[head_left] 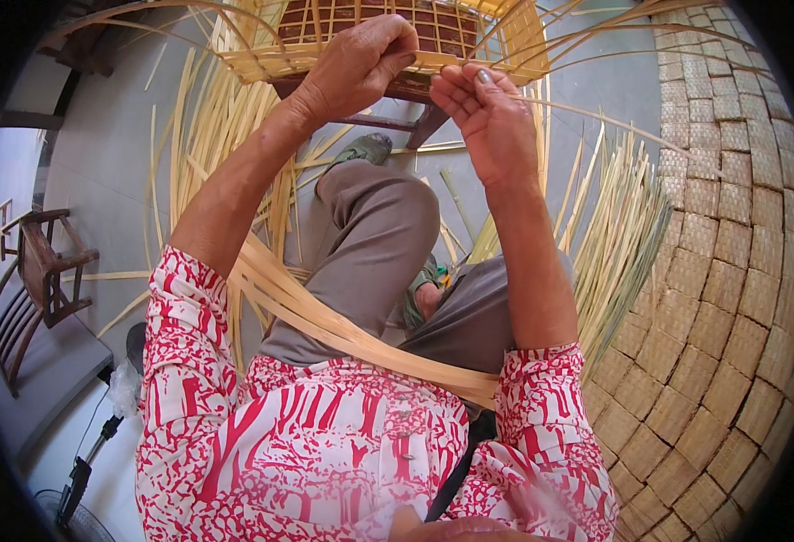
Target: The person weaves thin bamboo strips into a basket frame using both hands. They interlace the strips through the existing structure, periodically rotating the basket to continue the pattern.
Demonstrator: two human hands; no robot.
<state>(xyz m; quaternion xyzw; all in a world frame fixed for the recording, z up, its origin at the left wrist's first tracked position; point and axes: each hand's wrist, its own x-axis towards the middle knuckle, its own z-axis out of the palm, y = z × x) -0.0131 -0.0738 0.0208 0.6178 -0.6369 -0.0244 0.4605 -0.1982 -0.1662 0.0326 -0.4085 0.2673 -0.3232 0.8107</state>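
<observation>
Nearest us, a red and white patterned shirt (307, 443) fills the lower middle, with a dark strap (457, 479) crossing it. Broad pale strips (374, 343) lie slantwise over the lap, on the grey trousers (379, 235), their right end close by the right elbow.

Beyond the lap we see both bare hands raised to the near edge of the basket (251, 69) — a pale, open lattice. The left hand (366, 63) is turned knuckles up, its fingers curled in and the thumb pressed to the forefinger; we cannot tell what lies between them. The right hand (495, 126), just beside it, shows its palm, and its thumb and bent fingers pinch a thin strip (627, 126) that runs out to the right.

The basket sits at the top of our view, on a red-brown bench (428, 126) that shows through the lattice. Long, loose canes (632, 32) arch away from its sides.

Below it we make out a green shoe (367, 148) on the grey floor (117, 208). Loose splints (196, 158) lie to the left, and a greener bundle (632, 212) spreads to the right.

Farther right stand rows of woven blocks (668, 352), packed close; off to the left — well apart from the basket — are dark wooden chairs (46, 262).
</observation>
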